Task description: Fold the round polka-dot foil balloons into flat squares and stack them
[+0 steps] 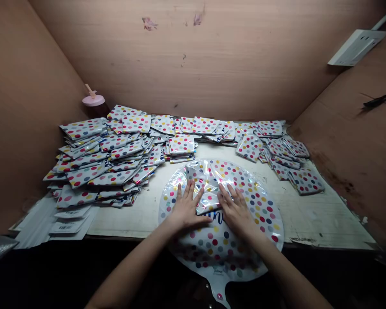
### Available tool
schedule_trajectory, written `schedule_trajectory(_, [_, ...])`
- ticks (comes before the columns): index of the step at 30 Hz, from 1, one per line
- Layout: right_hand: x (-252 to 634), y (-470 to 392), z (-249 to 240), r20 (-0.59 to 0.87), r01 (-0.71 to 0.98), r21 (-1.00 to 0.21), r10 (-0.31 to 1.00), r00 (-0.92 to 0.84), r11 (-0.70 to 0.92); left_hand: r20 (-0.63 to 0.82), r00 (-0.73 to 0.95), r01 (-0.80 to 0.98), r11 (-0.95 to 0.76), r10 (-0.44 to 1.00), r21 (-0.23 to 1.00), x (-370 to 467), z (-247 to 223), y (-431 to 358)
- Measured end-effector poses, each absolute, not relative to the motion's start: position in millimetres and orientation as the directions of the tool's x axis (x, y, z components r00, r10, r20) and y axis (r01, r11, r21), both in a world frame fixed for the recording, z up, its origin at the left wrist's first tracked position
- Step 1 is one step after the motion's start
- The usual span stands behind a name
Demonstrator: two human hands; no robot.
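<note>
A round, flat foil balloon [212, 244] with coloured dots and blue lettering lies at the table's front edge, its tail hanging over. On its upper middle sits a folded dotted piece [207, 199] that partly covers the lettering. My left hand [188, 208] lies at the left of this piece, fingers spread and pointing away from me. My right hand [236, 210] rests on the balloon at the piece's right edge, its fingers stretched out. Neither hand grips anything.
Folded dotted packets [96, 159] are heaped at the left, with more along the back [206, 125] and right [286, 154]. White labelled sleeves [69, 225] lie front left. A pink-lidded cup [94, 101] stands back left. Wooden panels [186, 60] enclose the table [125, 221].
</note>
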State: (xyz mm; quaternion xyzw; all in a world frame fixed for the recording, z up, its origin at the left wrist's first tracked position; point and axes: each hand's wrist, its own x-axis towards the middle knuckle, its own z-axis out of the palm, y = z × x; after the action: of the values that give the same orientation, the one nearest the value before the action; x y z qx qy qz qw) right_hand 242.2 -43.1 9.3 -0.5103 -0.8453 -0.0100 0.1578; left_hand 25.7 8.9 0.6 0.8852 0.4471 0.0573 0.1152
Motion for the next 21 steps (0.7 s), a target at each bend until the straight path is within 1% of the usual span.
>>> schedule_trajectory(1, [244, -42, 10, 0.298, 0.827, -0.140, 0.820, -0.489, 0.544, -0.003, 0.617, 0.760, -0.596, 0.787, 0.258, 23, 4, 9])
schedule_trajectory(3, [245, -45, 14, 0.346, 0.712, -0.171, 0.718, -0.604, 0.681, 0.018, 0.699, 0.685, -0.676, 0.715, 0.270, 16, 10, 4])
schedule_trajectory(5, [248, -59, 17, 0.357, 0.601, -0.251, 0.650, -0.671, 0.759, 0.058, 0.802, 0.553, -0.775, 0.595, 0.306, 5, 13, -8])
schedule_trajectory(7, [255, -80, 15, 0.282, 0.536, -0.370, 0.641, -0.714, 0.759, 0.116, 0.850, 0.448, -0.820, 0.514, 0.357, -7, 13, -26])
schedule_trajectory(8, [259, -91, 12, 0.238, 0.518, -0.428, 0.645, -0.726, 0.740, 0.151, 0.844, 0.428, -0.817, 0.514, 0.386, -11, 11, -35])
schedule_trajectory(10, [265, -106, 3, 0.198, 0.496, -0.532, 0.671, -0.715, 0.686, 0.209, 0.791, 0.439, -0.771, 0.576, 0.462, -15, 8, -48])
schedule_trajectory(11, [266, -109, -2, 0.202, 0.501, -0.589, 0.716, -0.668, 0.634, 0.218, 0.742, 0.466, -0.722, 0.634, 0.512, -14, 7, -51])
schedule_trajectory(12, [265, -108, -5, 0.208, 0.525, -0.648, 0.791, -0.575, 0.551, 0.205, 0.677, 0.509, -0.651, 0.707, 0.564, -12, 5, -52])
schedule_trajectory(14, [258, -97, -7, 0.141, 0.587, -0.759, 0.950, -0.278, 0.284, 0.114, 0.498, 0.618, -0.444, 0.860, 0.649, -3, 4, -49])
schedule_trajectory(15, [252, -87, -5, 0.082, 0.604, -0.786, 0.991, -0.108, 0.131, 0.055, 0.394, 0.666, -0.326, 0.918, 0.671, 3, 4, -46])
schedule_trajectory(16, [246, -76, -3, 0.027, 0.618, -0.786, 0.999, 0.034, 0.000, 0.009, 0.291, 0.700, -0.220, 0.957, 0.680, 9, 5, -43])
schedule_trajectory(17, [239, -65, 1, -0.019, 0.641, -0.762, 0.992, 0.121, -0.093, -0.005, 0.192, 0.725, -0.138, 0.981, 0.675, 16, 6, -41])
schedule_trajectory(18, [233, -54, 4, -0.051, 0.676, -0.722, 0.986, 0.160, -0.147, 0.024, 0.104, 0.746, -0.094, 0.994, 0.659, 22, 7, -39])
schedule_trajectory(19, [228, -45, 6, -0.073, 0.714, -0.677, 0.982, 0.176, -0.178, 0.091, 0.046, 0.770, -0.094, 0.995, 0.631, 29, 8, -37])
schedule_trajectory(20, [224, -37, 8, -0.084, 0.749, -0.632, 0.978, 0.189, -0.199, 0.178, 0.041, 0.795, -0.140, 0.983, 0.591, 36, 7, -36])
schedule_trajectory(21, [221, -33, 9, -0.092, 0.777, -0.592, 0.976, 0.198, -0.214, 0.258, 0.097, 0.814, -0.226, 0.961, 0.535, 42, 6, -35])
